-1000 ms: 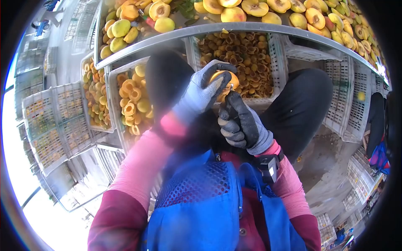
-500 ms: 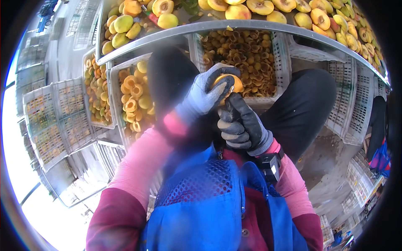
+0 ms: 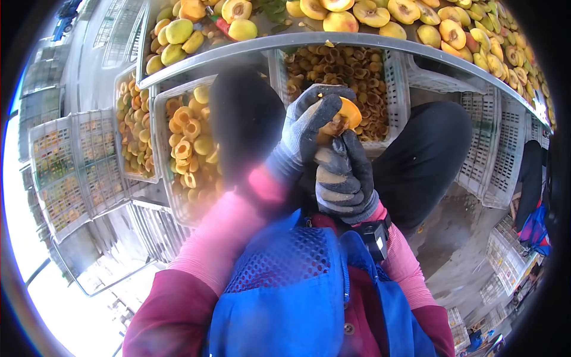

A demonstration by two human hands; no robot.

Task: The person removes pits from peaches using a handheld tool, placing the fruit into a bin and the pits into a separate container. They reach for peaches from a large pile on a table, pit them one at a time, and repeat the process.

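My left hand (image 3: 312, 122), in a grey-and-black glove, is closed around a yellow peach half (image 3: 350, 114) above my lap. The cut orange side of the peach faces right and shows a brown hollow. My right hand (image 3: 345, 178), gloved alike, is closed just below it, with the thumb and forefinger up against the fruit. A small tool may be in the right fist, but the fingers hide it. Behind the hands, a crate (image 3: 399, 95) between my knees holds many scooped, brownish peach pieces.
A metal-edged table (image 3: 285, 40) ahead carries many halved and whole peaches and a red-handled tool (image 3: 221, 25). Left of my knee stands a crate (image 3: 162, 128) of pitted halves, beside another crate (image 3: 156, 177) of peaches. Stacked crates (image 3: 485, 134) stand at right; another person's dark-clothed leg (image 3: 529, 172) shows far right.
My left hand has turned the peach half so its cut side faces more to the right. Both hands have shifted slightly right, and the right fingertips now press at the fruit's lower edge.
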